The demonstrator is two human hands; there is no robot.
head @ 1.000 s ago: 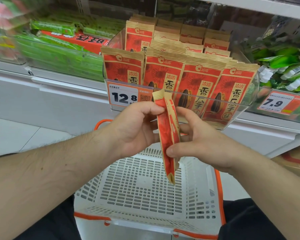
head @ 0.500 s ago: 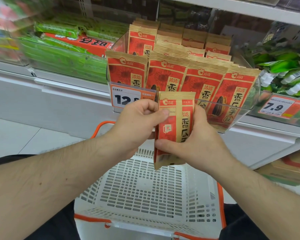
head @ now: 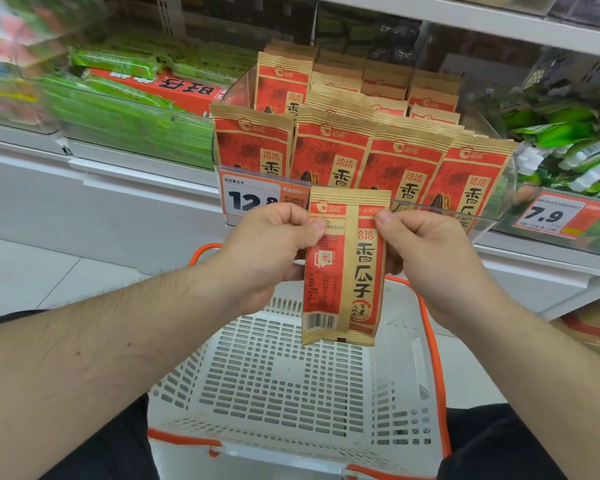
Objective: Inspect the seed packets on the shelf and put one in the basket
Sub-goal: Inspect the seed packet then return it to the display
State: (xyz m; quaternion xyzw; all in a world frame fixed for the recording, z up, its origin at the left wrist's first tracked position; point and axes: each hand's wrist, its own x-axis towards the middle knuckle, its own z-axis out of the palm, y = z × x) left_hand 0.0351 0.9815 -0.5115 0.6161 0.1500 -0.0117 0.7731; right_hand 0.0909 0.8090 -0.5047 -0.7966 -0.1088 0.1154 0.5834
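White shop shelving runs across the background above a pale tiled floor. Far left on it lie blurred green plastic snack bags around a red flat carton with white lettering. Next along, a clear plastic display bin holds upright rows of red and tan paper sunflower seed packets, and an orange and white price tag reading 12.8 is clipped to the bin's front.

Below that tag, the left hand pinches the upper left edge of one red and tan seed packet, thumb on the printed face and the other fingers behind it. This packet hangs upright with its back panel and barcode toward the camera, in front of the bin and above the white perforated plastic shopping basket with orange handles, not touching it. The right hand pinches the packet's upper right edge in the same way, so both hands are clamped on it.

Further right, a second orange and white price tag reading 7.9 fronts a bin of green and white wrapped packs.
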